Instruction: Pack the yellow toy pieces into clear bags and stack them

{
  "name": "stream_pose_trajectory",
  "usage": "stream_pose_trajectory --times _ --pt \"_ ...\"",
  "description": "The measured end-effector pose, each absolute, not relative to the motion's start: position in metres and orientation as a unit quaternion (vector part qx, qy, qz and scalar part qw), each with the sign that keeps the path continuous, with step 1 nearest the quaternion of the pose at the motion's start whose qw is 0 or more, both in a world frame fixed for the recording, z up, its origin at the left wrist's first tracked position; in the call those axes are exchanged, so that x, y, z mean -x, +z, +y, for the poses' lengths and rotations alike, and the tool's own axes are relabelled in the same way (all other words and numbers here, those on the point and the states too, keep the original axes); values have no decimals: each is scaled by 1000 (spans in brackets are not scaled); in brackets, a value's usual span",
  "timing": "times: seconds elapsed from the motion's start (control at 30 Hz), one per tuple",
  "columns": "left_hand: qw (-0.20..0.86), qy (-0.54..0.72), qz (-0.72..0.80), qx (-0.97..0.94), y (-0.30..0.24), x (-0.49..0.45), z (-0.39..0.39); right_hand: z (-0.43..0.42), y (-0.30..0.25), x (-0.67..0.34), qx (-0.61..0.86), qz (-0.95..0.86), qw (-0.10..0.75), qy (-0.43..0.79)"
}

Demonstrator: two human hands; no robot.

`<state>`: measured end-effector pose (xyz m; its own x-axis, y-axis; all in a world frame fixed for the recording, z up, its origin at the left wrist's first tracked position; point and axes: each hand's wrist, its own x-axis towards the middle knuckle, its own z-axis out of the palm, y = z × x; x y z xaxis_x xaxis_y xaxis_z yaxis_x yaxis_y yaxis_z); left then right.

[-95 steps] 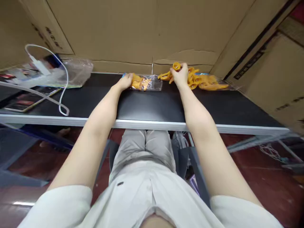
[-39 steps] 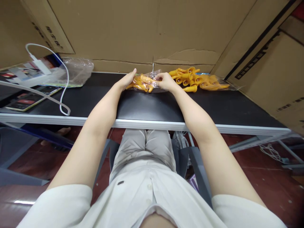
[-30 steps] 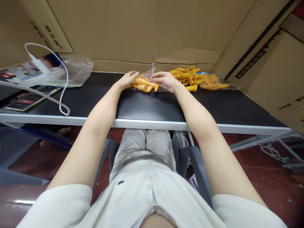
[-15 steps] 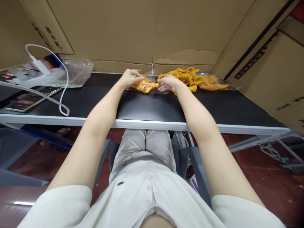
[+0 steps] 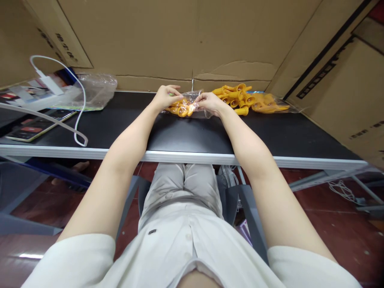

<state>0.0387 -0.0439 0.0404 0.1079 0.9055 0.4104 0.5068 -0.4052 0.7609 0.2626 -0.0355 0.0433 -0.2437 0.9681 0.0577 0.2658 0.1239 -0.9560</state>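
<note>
A clear plastic bag [image 5: 186, 109] with several yellow plastic pieces inside lies on the black tabletop between my hands. My left hand [image 5: 167, 97] grips the bag's left end, fingers closed over it, with a bit of green showing at the fingertips. At the other end, my right hand [image 5: 211, 103] pinches the clear film between thumb and fingers. Just right of that hand is a loose pile of yellow plastic pieces [image 5: 237, 96] with round cup-like ends. Beside the pile lies another clear bag of yellow pieces [image 5: 268, 105].
On the left stand a phone [image 5: 40, 127], a white charging cable [image 5: 85, 96] and a clear plastic package [image 5: 100, 90]. Cardboard [image 5: 135, 44] walls the table's back and right side. A metal edge [image 5: 192, 157] runs along the table's front.
My right hand has closed from loosely spread fingers into a pinch on the bag's film. The bagged yellow pieces have shifted slightly; my left hand stays nearly in place.
</note>
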Motion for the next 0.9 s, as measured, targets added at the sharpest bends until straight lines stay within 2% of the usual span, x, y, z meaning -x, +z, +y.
stream_pose_trajectory --times 0.23,0.47,0.67,0.9 --pt "225 441 496 -713 38 -37 -40 -42 45 -255 450 -644 407 465" --pt "182 456 527 -694 31 -29 -31 -39 48 -261 482 -655 337 475" --pt "168 435 565 -681 17 -6 -15 -49 66 -266 435 -678 310 505" --pt "160 414 585 -679 17 -2 -14 -46 56 -255 420 -745 328 402"
